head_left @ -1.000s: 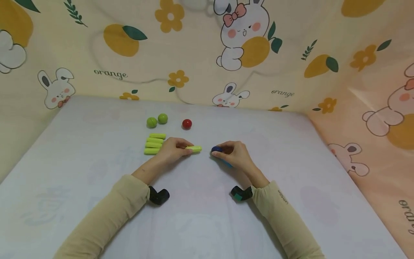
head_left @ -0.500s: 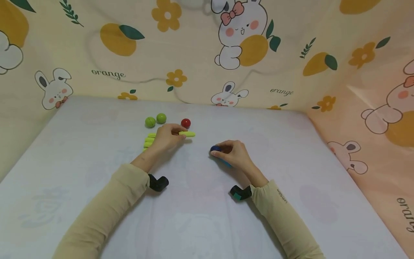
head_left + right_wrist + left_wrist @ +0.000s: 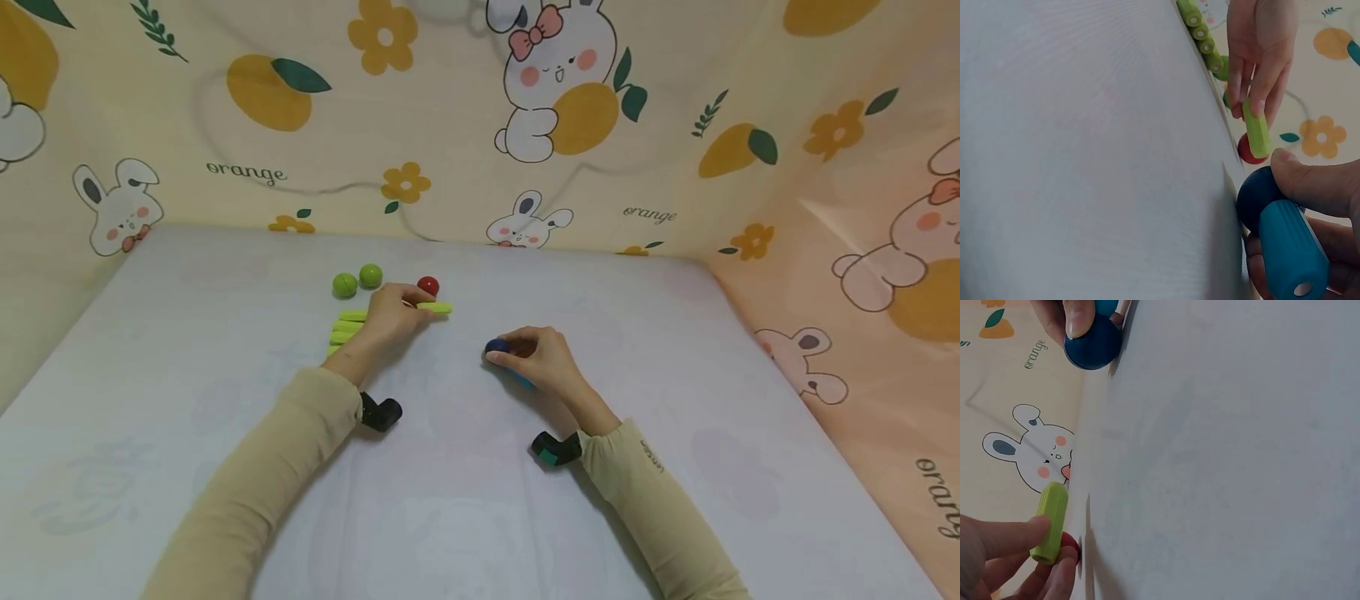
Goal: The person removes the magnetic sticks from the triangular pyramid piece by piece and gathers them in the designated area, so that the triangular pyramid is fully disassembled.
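My left hand (image 3: 392, 317) pinches a yellow-green ribbed rod (image 3: 1051, 519) of a stick-and-ball building toy, raised over the white table. Its fingertips are right at a red ball (image 3: 428, 285), which is partly hidden behind the fingers and rod. In the right wrist view the rod's far end overlaps the red ball (image 3: 1249, 152). My right hand (image 3: 546, 360) grips a dark blue ball (image 3: 1257, 199) together with a light blue rod (image 3: 1292, 253); the thumb presses on the ball, and the rod's end meets it. The right hand stays low over the table.
Two light green balls (image 3: 344, 285) lie at the back left. Several yellow-green rods (image 3: 346, 327) lie in a row beside the left wrist, partly covered by it. A patterned cloth wall (image 3: 450, 108) rises behind the table (image 3: 465, 500) and along its right side.
My left hand has moved back and slightly left with the yellow-green rod, from the table's middle to the red ball. My right hand keeps its place with the blue ball and rod.
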Demonstrator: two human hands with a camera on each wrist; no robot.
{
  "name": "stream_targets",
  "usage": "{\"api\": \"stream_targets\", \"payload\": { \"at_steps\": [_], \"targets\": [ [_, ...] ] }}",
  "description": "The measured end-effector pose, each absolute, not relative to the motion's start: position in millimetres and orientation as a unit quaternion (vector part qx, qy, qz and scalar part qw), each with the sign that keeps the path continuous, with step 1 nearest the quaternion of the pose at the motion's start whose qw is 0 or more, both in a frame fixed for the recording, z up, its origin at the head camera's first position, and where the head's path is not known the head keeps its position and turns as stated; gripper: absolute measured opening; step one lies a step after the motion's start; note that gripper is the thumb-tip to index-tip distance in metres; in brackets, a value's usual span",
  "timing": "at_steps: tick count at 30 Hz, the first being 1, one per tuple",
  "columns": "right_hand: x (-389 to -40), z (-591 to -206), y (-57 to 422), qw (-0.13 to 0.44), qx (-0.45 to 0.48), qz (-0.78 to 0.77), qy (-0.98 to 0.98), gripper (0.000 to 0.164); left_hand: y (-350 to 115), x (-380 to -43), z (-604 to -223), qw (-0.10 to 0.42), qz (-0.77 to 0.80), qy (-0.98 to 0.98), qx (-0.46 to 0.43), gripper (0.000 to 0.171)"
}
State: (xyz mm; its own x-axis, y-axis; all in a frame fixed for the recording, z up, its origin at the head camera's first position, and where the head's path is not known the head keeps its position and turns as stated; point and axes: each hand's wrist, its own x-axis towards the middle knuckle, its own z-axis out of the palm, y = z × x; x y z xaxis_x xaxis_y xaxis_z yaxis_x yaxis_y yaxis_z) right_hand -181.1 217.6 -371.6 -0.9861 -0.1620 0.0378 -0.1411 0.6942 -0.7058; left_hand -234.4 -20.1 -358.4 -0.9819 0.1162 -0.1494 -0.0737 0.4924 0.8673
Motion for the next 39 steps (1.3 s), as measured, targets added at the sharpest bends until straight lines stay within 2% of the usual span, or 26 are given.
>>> {"api": "stream_targets", "payload": {
  "at_steps": [10,28,39],
  "targets": [
    [-181.0,-373.0,217.8,0.013,-0.084,-0.383,0.920,0.036,-18.7,-239.9,-361.8,0.075,0.489,0.869,0.014,0.028],
    [-181.1,-372.4,218.0,0.009,-0.092,-0.388,0.917,0.036,-25.1,-243.5,-365.0,0.075,0.468,0.880,0.024,0.024],
    [-179.7,-371.8,216.9,0.011,-0.081,-0.385,0.919,0.035,-23.9,-242.7,-367.2,0.062,0.438,0.895,0.052,0.031]
  ]
}}
